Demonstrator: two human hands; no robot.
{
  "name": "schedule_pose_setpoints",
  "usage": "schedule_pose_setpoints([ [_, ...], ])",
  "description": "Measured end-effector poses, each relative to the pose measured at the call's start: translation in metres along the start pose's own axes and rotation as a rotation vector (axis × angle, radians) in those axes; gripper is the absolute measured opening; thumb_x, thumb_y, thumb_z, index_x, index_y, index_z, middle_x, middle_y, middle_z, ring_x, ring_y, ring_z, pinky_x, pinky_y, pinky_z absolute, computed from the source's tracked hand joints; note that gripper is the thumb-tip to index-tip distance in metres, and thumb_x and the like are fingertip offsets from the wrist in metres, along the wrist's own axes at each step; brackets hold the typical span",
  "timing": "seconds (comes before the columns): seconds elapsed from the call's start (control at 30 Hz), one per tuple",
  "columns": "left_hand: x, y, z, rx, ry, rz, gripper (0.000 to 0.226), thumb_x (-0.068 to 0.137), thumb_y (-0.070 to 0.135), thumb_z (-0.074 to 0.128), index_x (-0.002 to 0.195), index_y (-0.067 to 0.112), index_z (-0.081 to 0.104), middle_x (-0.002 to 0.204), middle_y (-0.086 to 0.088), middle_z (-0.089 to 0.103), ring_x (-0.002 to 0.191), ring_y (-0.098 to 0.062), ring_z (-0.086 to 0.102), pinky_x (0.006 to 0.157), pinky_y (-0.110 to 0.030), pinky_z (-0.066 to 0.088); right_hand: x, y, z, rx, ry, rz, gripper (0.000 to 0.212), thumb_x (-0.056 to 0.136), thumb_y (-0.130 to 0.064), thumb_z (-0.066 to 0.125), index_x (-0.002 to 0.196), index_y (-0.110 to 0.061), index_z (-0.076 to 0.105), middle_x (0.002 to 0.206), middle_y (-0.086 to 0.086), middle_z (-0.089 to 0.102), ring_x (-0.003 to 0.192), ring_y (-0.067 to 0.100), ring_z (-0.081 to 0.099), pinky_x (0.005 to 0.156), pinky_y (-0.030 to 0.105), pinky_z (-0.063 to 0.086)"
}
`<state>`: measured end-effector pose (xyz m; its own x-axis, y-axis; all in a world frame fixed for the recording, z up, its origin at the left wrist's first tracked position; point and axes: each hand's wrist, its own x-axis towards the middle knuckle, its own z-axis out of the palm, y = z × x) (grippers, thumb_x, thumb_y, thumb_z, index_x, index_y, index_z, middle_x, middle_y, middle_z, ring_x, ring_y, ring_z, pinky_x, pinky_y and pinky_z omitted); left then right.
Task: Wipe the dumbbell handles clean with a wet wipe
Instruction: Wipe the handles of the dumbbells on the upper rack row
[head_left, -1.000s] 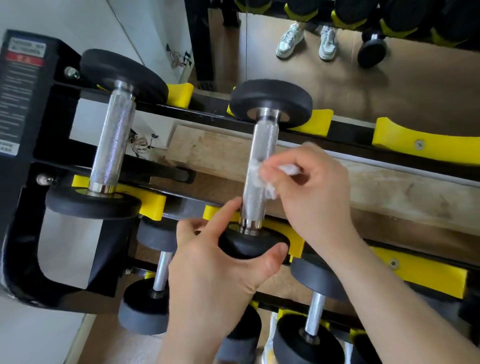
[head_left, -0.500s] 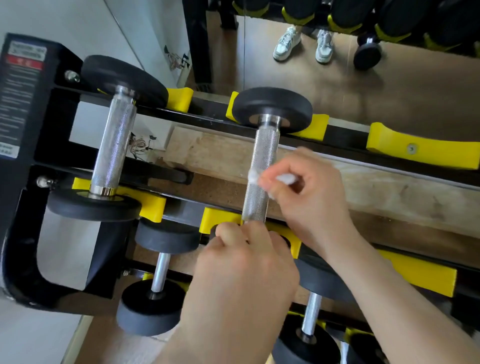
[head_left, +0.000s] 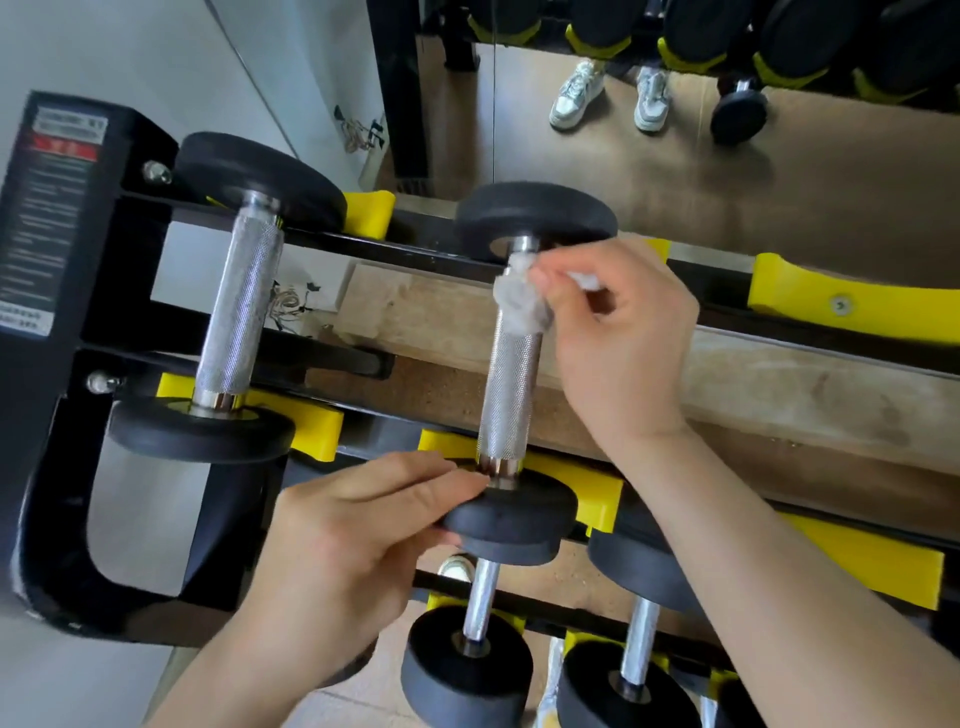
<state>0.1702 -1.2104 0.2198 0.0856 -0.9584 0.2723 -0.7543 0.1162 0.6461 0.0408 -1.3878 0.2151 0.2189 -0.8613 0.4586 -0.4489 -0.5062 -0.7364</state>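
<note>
Right hand: the right hand (head_left: 618, 358) sits at the far end of the handle, its fingers curled; thumb and fingertips pinch a crumpled wet wipe (head_left: 519, 304); the wrist comes in from the lower right
Wet wipe: bunched white and pressed against the top of the knurled handle (head_left: 509, 395), just below the far weight head (head_left: 535, 213); it lies to the left of the fingertips, between them and the steel
Left hand: the left hand (head_left: 353, 540) reaches in from the lower left; its fingers lie nearly straight across the top of the near weight head (head_left: 511, 519), with the tips close to the chrome collar and the thumb at the head's edge below, so the head is held between them
Dumbbell: the dumbbell (head_left: 506, 426) lies across the top tier of the black rack (head_left: 62, 260), its heads seated in yellow cradles (head_left: 852, 304); most of the handle between the two hands is bare
Neighbour: a second dumbbell (head_left: 239, 322) rests on the same tier to the left, well apart from both hands
Below: smaller dumbbells (head_left: 467, 660) sit on the lower tier, under the left hand
Behind: a wooden plank (head_left: 779, 384) runs under the top tier; a mirror beyond the rack shows a pair of sneakers (head_left: 576, 93)
</note>
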Motion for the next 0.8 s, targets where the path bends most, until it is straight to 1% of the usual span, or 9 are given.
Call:
schedule_pose_setpoints([
  [0.1,-0.001,-0.005,-0.001,-0.108,-0.017,-0.085,0.023,0.087,0.023,0.061,0.105,0.02,0.075,0.109,0.009,0.067,0.097,-0.003,0.065,0.084,-0.014,0.049,-0.011,-0.002,0.007,-0.008,0.052,0.065,0.01,0.09,-0.019,0.065,0.091,-0.014,0.074,0.086,-0.005,0.068,0.082,0.013,0.059,0.075,0.013,0.04],
  [0.17,-0.002,-0.005,-0.002,-0.148,-0.018,-0.101,0.023,0.089,0.025,0.06,0.106,0.021,0.074,0.109,0.008,0.067,0.099,-0.005,0.066,0.084,-0.015,0.049,-0.017,-0.005,0.007,-0.032,0.075,0.115,0.014,0.09,-0.024,0.064,0.093,-0.015,0.075,0.091,-0.002,0.066,0.087,0.018,0.056,0.077,0.007,0.032],
  [0.27,-0.001,-0.005,-0.002,-0.153,-0.031,-0.087,0.022,0.091,0.029,0.059,0.11,0.026,0.069,0.109,0.01,0.066,0.097,-0.006,0.066,0.08,-0.019,0.052,-0.015,-0.01,0.006,-0.202,0.107,0.114,0.016,0.088,-0.023,0.065,0.091,-0.011,0.076,0.089,0.007,0.062,0.082,0.02,0.052,0.066,0.012,0.025],
  [0.37,0.002,0.001,0.0,-0.036,-0.046,-0.036,0.023,0.088,0.026,0.059,0.107,0.029,0.071,0.106,0.012,0.065,0.093,0.0,0.063,0.08,-0.011,0.049,-0.013,-0.015,0.003,-0.279,0.037,0.114,0.014,0.089,-0.014,0.061,0.093,-0.012,0.074,0.081,0.003,0.065,0.07,0.012,0.051,0.057,0.017,0.023],
  [0.47,0.003,0.009,0.004,0.056,-0.04,-0.018,0.025,0.087,0.021,0.059,0.107,0.025,0.074,0.103,0.009,0.066,0.088,0.001,0.062,0.076,-0.01,0.05,-0.012,-0.016,-0.004,-0.12,-0.066,0.145,0.016,0.094,-0.023,0.055,0.094,-0.018,0.071,0.076,-0.003,0.067,0.067,0.008,0.058,0.059,0.022,0.044],
  [0.53,0.003,0.013,0.006,0.074,-0.027,-0.033,0.027,0.085,0.021,0.061,0.108,0.027,0.073,0.104,0.01,0.066,0.089,0.001,0.062,0.072,-0.014,0.052,-0.013,-0.014,-0.006,-0.03,-0.137,0.178,0.02,0.094,-0.033,0.056,0.096,-0.019,0.07,0.08,-0.004,0.068,0.074,0.008,0.062,0.066,0.027,0.05],
  [0.6,0.003,0.016,0.004,0.041,-0.037,-0.093,0.03,0.082,0.025,0.064,0.11,0.03,0.072,0.108,0.015,0.064,0.094,0.004,0.06,0.077,-0.01,0.049,-0.017,-0.009,-0.007,-0.009,-0.115,0.172,0.021,0.092,-0.031,0.059,0.102,-0.017,0.071,0.084,-0.003,0.069,0.077,0.011,0.064,0.07,0.035,0.052],
  [0.7,-0.002,0.027,0.007,-0.107,-0.121,-0.312,0.058,0.072,0.046,0.07,0.128,0.044,0.056,0.129,0.026,0.051,0.119,0.011,0.048,0.093,0.0,0.033,-0.037,-0.006,-0.016,0.082,-0.069,0.227,0.01,0.089,-0.019,0.067,0.098,-0.017,0.07,0.083,-0.004,0.07,0.076,0.013,0.067,0.069,0.039,0.055],
  [0.8,-0.006,0.047,0.032,-0.109,-0.07,-0.525,0.094,0.061,0.089,0.05,0.143,0.043,0.036,0.144,0.024,0.036,0.135,0.007,0.03,0.098,0.0,0.024,-0.056,-0.007,-0.026,0.171,-0.095,0.301,0.009,0.081,-0.018,0.076,0.083,-0.02,0.068,0.075,-0.008,0.069,0.068,0.009,0.066,0.065,0.024,0.053],
])
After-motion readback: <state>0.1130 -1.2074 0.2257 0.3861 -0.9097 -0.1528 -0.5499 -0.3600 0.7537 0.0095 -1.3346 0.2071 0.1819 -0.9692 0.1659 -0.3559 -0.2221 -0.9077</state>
